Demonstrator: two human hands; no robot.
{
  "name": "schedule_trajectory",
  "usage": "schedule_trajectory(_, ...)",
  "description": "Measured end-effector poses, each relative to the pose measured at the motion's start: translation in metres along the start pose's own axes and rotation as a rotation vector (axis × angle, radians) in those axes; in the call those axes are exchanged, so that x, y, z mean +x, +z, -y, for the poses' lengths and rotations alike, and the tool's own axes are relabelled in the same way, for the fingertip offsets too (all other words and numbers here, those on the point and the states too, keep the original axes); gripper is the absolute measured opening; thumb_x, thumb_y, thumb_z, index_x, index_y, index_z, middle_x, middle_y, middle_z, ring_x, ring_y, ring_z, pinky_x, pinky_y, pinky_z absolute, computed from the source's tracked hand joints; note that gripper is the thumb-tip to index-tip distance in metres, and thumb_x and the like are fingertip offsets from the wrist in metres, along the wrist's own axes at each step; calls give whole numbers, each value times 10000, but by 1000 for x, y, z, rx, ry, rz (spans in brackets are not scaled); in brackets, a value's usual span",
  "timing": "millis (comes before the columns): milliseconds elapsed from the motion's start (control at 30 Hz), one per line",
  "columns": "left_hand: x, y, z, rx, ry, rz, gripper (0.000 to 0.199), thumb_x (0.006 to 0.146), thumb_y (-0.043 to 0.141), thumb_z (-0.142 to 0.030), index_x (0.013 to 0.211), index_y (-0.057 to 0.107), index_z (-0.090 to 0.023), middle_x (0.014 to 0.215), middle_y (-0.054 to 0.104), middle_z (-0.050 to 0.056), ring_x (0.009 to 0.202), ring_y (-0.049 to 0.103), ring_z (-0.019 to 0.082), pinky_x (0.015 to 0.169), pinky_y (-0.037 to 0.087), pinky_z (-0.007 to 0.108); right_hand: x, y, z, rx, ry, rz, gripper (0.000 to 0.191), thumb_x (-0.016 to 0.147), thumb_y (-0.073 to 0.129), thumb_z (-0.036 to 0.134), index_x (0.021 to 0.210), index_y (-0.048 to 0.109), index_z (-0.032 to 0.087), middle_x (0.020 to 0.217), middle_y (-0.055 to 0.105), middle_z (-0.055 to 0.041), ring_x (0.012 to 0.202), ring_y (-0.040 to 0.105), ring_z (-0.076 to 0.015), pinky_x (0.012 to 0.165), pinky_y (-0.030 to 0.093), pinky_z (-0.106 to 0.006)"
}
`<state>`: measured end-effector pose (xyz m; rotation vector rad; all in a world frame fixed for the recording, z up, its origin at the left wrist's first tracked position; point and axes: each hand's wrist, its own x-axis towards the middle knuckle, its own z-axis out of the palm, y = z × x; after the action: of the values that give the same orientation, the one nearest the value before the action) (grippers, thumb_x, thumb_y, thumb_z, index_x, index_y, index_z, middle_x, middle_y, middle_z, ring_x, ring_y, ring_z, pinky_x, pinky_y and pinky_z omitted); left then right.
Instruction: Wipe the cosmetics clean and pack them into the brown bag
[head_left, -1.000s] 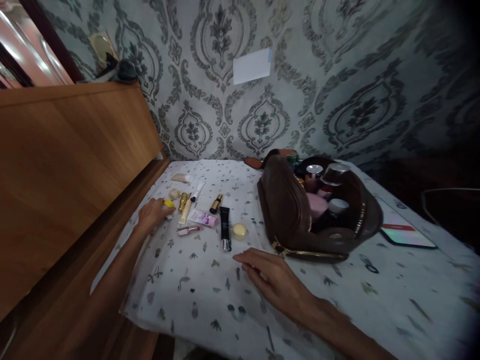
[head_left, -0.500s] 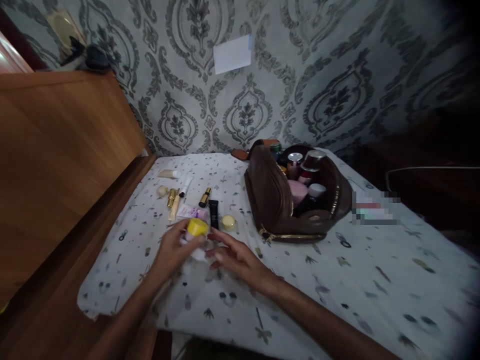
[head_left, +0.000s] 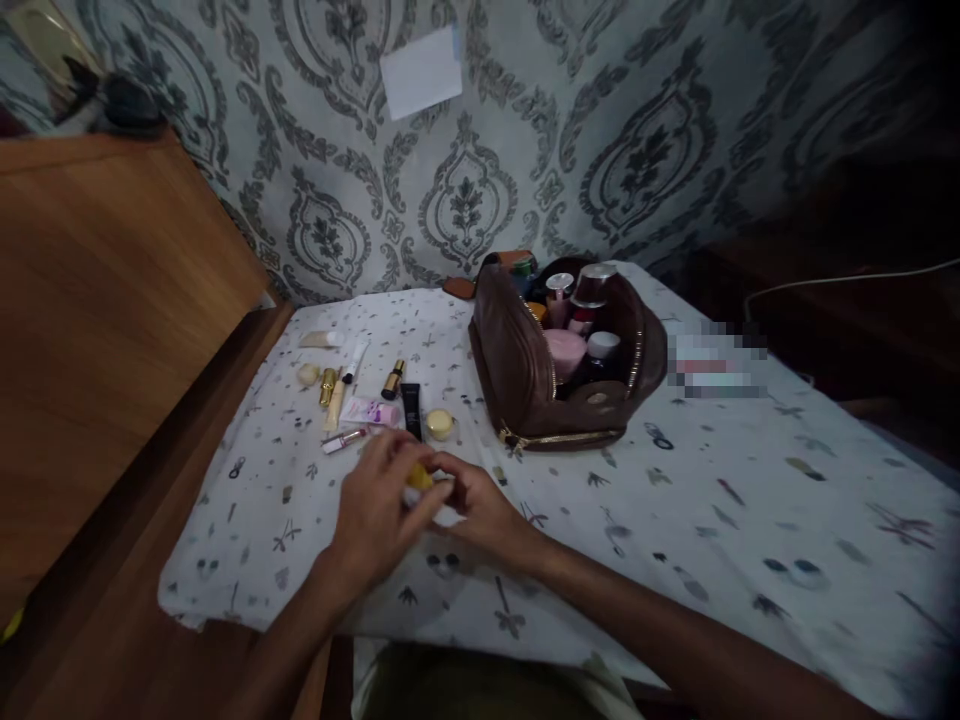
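Note:
My left hand (head_left: 379,505) is closed around a small container with a yellow cap (head_left: 418,478) and a whitish lower part. From the other side, the fingers of my right hand (head_left: 484,515) close on the same container, and both hands hide most of it. Just beyond them on the patterned cloth lie a lipstick (head_left: 345,440), a pink-and-white tube (head_left: 370,411), a black tube (head_left: 412,408) and a small round cream-lidded jar (head_left: 439,424). Farther left are a gold tube (head_left: 328,387), a black-and-gold bottle (head_left: 393,379) and a beige tube (head_left: 319,340).
An unzipped brown toiletry bag (head_left: 510,350) stands right of centre, holding several bottles and a pink item (head_left: 564,352). The cloth-covered table (head_left: 675,520) meets the patterned wall behind. A wooden cabinet (head_left: 112,330) rises on the left, and a pale cable (head_left: 847,282) runs at right.
My right hand has moved in from beside the container and its fingers now close on it. My left hand has turned over the yellow cap. The lipstick has come into sight as the view shifted.

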<state>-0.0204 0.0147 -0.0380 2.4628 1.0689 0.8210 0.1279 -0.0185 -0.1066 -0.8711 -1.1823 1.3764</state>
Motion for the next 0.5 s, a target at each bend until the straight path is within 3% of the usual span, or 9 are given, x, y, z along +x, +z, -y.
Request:
schedule_trajectory(100,0,11,-7,38,-48,126,248,940,474,-334,1055,646,-199,1037,619,91,993,574,255,845,465,373,-4,-2,2,-207,-126,-31,377,693,705,125,1058,630,185,1142,634,-60,1111,580,-224,947,483,-341)
schedule_trajectory(167,4,12,-3,-140,-152,185,259,942,461,-346,1044,646,-196,1008,640,78,969,597,239,865,465,364,-5,-5,2,-218,-112,-9,379,689,746,163,1049,629,186,1066,637,-48,1014,599,-212,894,505,-340)
schedule_trajectory(267,10,10,6,-505,-371,194,285,899,501,-409,953,674,-190,952,694,55,954,631,229,894,469,340,-6,-7,1,-89,31,91,459,667,818,272,1069,612,195,885,612,5,773,584,-145,718,514,-280)
schedule_trajectory(367,11,13,7,-753,-629,75,350,819,562,-495,866,706,-179,894,722,54,919,650,242,855,497,339,-9,-4,1,144,145,181,522,643,856,346,1062,579,202,883,615,12,763,600,-123,687,502,-246)
schedule_trajectory(500,3,27,-9,-1055,-883,-141,428,731,645,-563,896,700,-172,875,735,70,867,681,251,766,534,340,-10,-1,5,276,107,160,653,609,889,368,1164,571,236,1015,632,-5,852,643,-128,750,523,-255)
